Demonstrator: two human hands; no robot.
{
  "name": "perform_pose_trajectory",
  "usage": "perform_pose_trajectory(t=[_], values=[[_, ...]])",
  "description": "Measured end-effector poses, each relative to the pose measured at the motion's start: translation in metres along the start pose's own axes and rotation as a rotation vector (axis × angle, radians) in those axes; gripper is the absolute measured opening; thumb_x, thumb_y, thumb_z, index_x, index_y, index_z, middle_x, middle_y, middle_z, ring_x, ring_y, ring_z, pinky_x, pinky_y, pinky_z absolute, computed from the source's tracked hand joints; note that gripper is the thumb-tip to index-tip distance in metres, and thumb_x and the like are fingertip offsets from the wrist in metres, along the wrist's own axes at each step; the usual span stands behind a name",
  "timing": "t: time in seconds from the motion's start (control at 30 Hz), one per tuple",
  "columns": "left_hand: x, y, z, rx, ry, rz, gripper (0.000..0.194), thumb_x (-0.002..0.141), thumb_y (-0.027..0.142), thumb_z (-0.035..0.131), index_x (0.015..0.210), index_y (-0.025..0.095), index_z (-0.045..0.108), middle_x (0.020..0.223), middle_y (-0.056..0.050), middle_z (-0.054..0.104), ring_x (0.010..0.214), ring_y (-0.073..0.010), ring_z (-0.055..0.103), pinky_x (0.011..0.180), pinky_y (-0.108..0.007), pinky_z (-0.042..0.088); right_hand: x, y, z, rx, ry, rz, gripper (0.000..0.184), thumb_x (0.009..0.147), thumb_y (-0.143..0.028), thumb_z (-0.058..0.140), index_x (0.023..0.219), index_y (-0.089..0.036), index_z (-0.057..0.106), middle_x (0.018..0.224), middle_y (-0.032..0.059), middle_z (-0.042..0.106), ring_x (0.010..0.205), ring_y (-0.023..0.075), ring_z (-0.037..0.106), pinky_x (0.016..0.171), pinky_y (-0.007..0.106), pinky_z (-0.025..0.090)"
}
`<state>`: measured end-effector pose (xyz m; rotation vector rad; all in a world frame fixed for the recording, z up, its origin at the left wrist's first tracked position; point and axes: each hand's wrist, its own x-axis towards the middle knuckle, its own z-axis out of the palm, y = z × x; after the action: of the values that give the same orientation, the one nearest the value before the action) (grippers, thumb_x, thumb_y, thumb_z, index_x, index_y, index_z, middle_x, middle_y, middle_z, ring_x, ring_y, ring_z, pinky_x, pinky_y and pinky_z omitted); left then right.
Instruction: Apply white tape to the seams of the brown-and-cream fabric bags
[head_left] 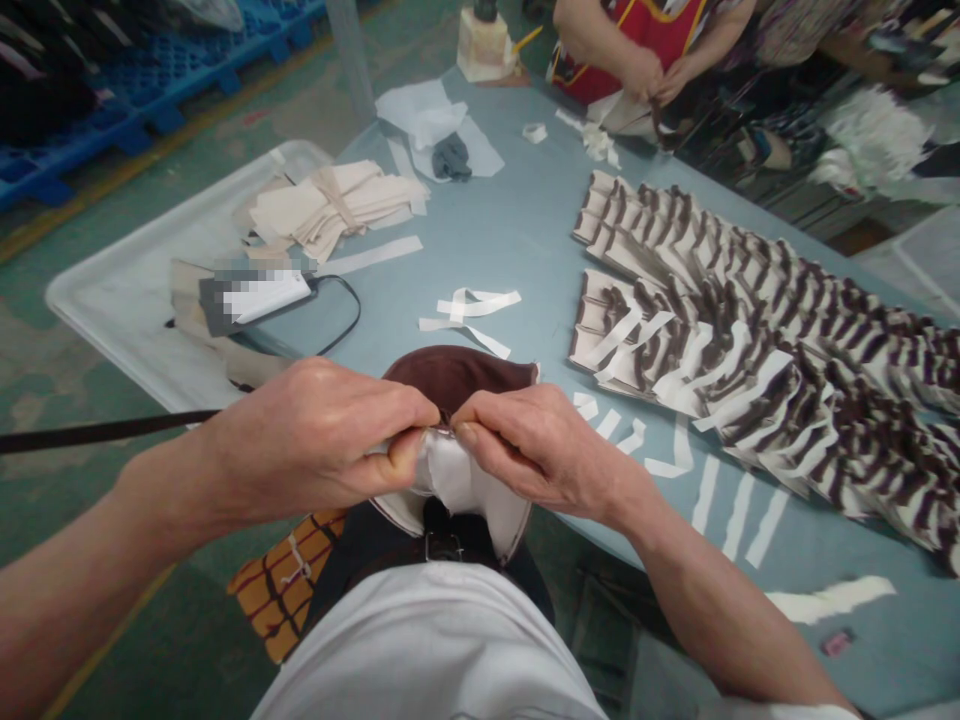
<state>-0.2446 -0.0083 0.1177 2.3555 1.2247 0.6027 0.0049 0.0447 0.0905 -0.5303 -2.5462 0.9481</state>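
My left hand [322, 440] and my right hand [540, 445] meet at the near edge of the blue table [517, 230]. Both pinch the folded rim of a brown fabric piece with a white lining [457, 430], fingertips almost touching at its middle. The brown outer side shows above my fingers and the white lining hangs below them, over my lap. A dark strap [97, 432] runs left from under my left wrist.
Long overlapping rows of brown-and-white pieces [750, 330] cover the table's right side, with loose white strips [705, 490] near them. A stack of beige pieces [330, 205] and a white tray [150, 290] sit left. Another person's hands [652, 75] work at the far edge.
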Motion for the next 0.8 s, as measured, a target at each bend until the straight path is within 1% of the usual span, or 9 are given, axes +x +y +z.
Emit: perform_pose_trajectory(t=[0.07, 0.1, 0.17, 0.23, 0.3, 0.4, 0.53, 0.67, 0.8], values=[[-0.002, -0.002, -0.001, 0.091, 0.02, 0.095, 0.02, 0.097, 0.018, 0.053, 0.092, 0.024, 0.073, 0.071, 0.001, 0.077, 0.06, -0.0176, 0.069, 0.06, -0.032, 0.041, 0.0, 0.0, 0.001, -0.029, -0.007, -0.002, 0.026, 0.112, -0.021, 0.044, 0.093, -0.02, 0.061, 0.07, -0.0018, 0.062, 0.061, 0.0125, 0.053, 0.062, 0.027, 0.033], [-0.003, -0.003, -0.002, 0.096, 0.026, 0.11, 0.021, 0.097, 0.017, 0.053, 0.095, 0.024, 0.073, 0.072, 0.001, 0.078, 0.06, -0.017, 0.069, 0.061, -0.031, 0.041, 0.0, 0.001, 0.001, -0.04, -0.007, -0.003, 0.026, 0.112, -0.021, 0.044, 0.094, -0.02, 0.062, 0.07, -0.0016, 0.063, 0.06, 0.0126, 0.054, 0.062, 0.028, 0.033], [-0.002, -0.004, -0.004, 0.025, 0.01, 0.045, 0.02, 0.098, 0.017, 0.054, 0.097, 0.024, 0.073, 0.075, 0.003, 0.078, 0.061, -0.0153, 0.069, 0.062, -0.028, 0.043, 0.001, 0.001, 0.001, -0.056, -0.002, -0.01, 0.025, 0.112, -0.02, 0.044, 0.095, -0.02, 0.062, 0.071, -0.0012, 0.065, 0.061, 0.0127, 0.055, 0.062, 0.028, 0.032], [0.001, -0.005, -0.005, -0.081, -0.043, -0.039, 0.02, 0.102, 0.02, 0.054, 0.098, 0.022, 0.073, 0.077, 0.003, 0.077, 0.061, -0.0143, 0.067, 0.063, -0.026, 0.043, 0.002, 0.001, 0.001, -0.075, 0.005, -0.023, 0.025, 0.112, -0.02, 0.044, 0.095, -0.02, 0.062, 0.071, -0.0008, 0.066, 0.061, 0.013, 0.056, 0.062, 0.028, 0.033], [0.004, -0.007, -0.005, -0.16, -0.098, -0.073, 0.027, 0.109, 0.026, 0.05, 0.093, 0.021, 0.07, 0.075, 0.002, 0.074, 0.062, -0.0144, 0.065, 0.063, -0.026, 0.042, 0.004, 0.0, 0.002, -0.116, 0.007, -0.034, 0.027, 0.113, -0.021, 0.043, 0.094, -0.02, 0.063, 0.071, -0.0003, 0.067, 0.061, 0.0133, 0.057, 0.062, 0.029, 0.033], [0.008, -0.009, -0.001, -0.188, -0.122, -0.037, 0.039, 0.115, 0.029, 0.044, 0.08, 0.021, 0.06, 0.069, 0.002, 0.063, 0.06, -0.0144, 0.056, 0.062, -0.028, 0.037, 0.006, -0.002, 0.003, -0.216, 0.016, -0.048, 0.035, 0.116, -0.023, 0.039, 0.091, -0.02, 0.063, 0.071, 0.001, 0.07, 0.062, 0.0138, 0.059, 0.062, 0.031, 0.032], [0.009, -0.011, 0.005, -0.181, -0.114, 0.001, 0.04, 0.116, 0.028, 0.045, 0.077, 0.022, 0.052, 0.068, 0.003, 0.058, 0.059, -0.0144, 0.052, 0.062, -0.03, 0.035, 0.007, -0.005, 0.004, -0.331, 0.062, -0.083, 0.04, 0.117, -0.022, 0.039, 0.087, -0.019, 0.065, 0.069, 0.0018, 0.071, 0.062, 0.0143, 0.061, 0.06, 0.032, 0.032], [0.005, -0.013, 0.005, -0.179, -0.163, 0.009, 0.038, 0.116, 0.029, 0.044, 0.083, 0.021, 0.059, 0.073, 0.002, 0.063, 0.065, -0.0158, 0.058, 0.065, -0.03, 0.039, 0.006, -0.006, 0.005, -0.385, 0.11, -0.129, 0.04, 0.115, -0.018, 0.042, 0.085, -0.016, 0.068, 0.068, 0.0023, 0.07, 0.06, 0.0144, 0.061, 0.061, 0.032, 0.034], [-0.001, -0.014, 0.003, -0.158, -0.207, 0.044, 0.034, 0.117, 0.026, 0.041, 0.095, 0.021, 0.066, 0.084, -0.001, 0.07, 0.075, -0.0178, 0.067, 0.071, -0.03, 0.044, 0.004, -0.003, 0.005, -0.358, 0.109, -0.127, 0.04, 0.115, -0.019, 0.04, 0.087, -0.017, 0.068, 0.069, 0.0024, 0.071, 0.061, 0.015, 0.062, 0.061, 0.031, 0.036]])
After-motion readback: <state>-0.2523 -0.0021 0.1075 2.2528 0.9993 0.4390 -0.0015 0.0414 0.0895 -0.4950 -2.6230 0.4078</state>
